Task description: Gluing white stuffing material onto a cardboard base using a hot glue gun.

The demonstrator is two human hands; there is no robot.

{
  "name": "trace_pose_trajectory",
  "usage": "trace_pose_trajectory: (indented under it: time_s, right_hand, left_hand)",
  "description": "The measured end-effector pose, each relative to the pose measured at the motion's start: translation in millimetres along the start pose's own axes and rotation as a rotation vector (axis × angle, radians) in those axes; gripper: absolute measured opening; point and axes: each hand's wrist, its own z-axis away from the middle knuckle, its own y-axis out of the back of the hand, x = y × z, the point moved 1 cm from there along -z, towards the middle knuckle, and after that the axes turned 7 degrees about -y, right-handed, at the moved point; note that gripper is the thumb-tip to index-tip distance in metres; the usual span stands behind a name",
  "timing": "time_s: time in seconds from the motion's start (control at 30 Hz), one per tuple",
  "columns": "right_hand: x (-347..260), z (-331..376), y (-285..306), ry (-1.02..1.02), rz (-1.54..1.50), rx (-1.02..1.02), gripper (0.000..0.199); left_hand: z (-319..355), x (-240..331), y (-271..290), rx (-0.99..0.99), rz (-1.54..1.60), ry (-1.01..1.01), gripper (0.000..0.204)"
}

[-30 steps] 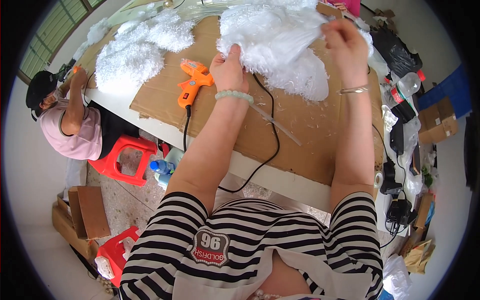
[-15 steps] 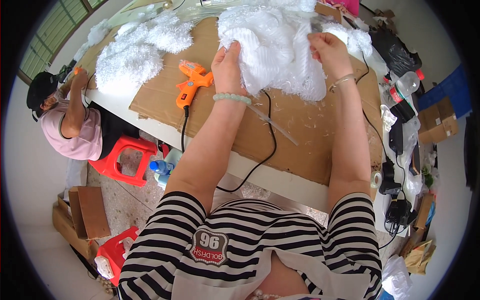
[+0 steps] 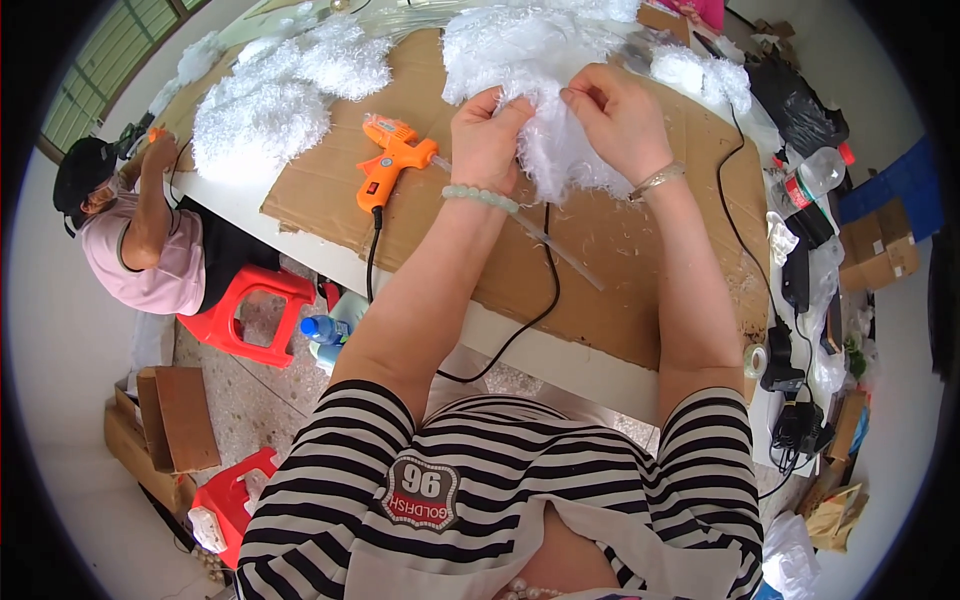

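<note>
Both of my hands pinch a white, shaggy fringed fabric (image 3: 548,150) over the far part of the cardboard. My left hand (image 3: 485,142) grips its left side with bent fingers. Thumb and forefinger of my right hand (image 3: 625,118) are closed on its right side, close to the left hand. The fabric is bunched between them, its lower end hanging in a narrow tuft. Left of my left hand, an orange hot glue gun (image 3: 393,160) lies on the cardboard, its nozzle toward my wrist. A clear glue stick (image 3: 570,258) rests below my left wrist.
Fluffy white material (image 3: 265,110) is heaped at the far left, and a smaller pile (image 3: 700,75) at the far right. Black cables cross the cardboard sheet (image 3: 640,290). A plastic bottle (image 3: 815,178) stands right. At left a person (image 3: 145,235) sits on a red stool (image 3: 262,310).
My hands have come closer together, the right one moving left. The fabric, spread wide between them before, is now gathered into a narrow bunch.
</note>
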Motion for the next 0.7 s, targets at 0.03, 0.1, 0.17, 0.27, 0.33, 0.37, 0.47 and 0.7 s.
trace_pose_trajectory:
  time_s: [0.03,0.1,0.17,0.27,0.33,0.37,0.47,0.7]
  right_hand:
    - [0,-1,5,0.001,0.002,0.000,0.015]
    - [-1,-5,20,0.068,0.089,0.219,0.013]
    - [3,-12,43,-0.023,-0.039,0.339,0.010]
    - [-15,-10,87,-0.111,-0.641,0.534,0.004]
    - [-16,-5,119,-0.003,-0.876,0.596,0.008]
    - [-16,-5,124,-0.030,-0.936,0.618,0.008]
    - [-8,-8,121,-0.137,-0.912,0.644,0.007]
    - [51,-11,14,-0.288,0.079,0.169,0.026]
  left_hand:
    - [-2,-1,2,0.000,0.002,0.000,0.007]
    - [-7,-3,10,0.193,0.007,-0.012,0.003]
    - [-8,2,13,0.319,0.024,-0.015,0.002]
    - [-10,9,17,0.434,0.088,-0.034,0.003]
    - [-11,5,11,0.391,0.146,-0.023,0.005]
    - [-11,4,17,0.363,0.145,-0.031,0.006]
    - [-8,9,10,0.280,0.124,-0.019,0.008]
    - [-5,6,8,0.207,-0.008,-0.013,0.007]
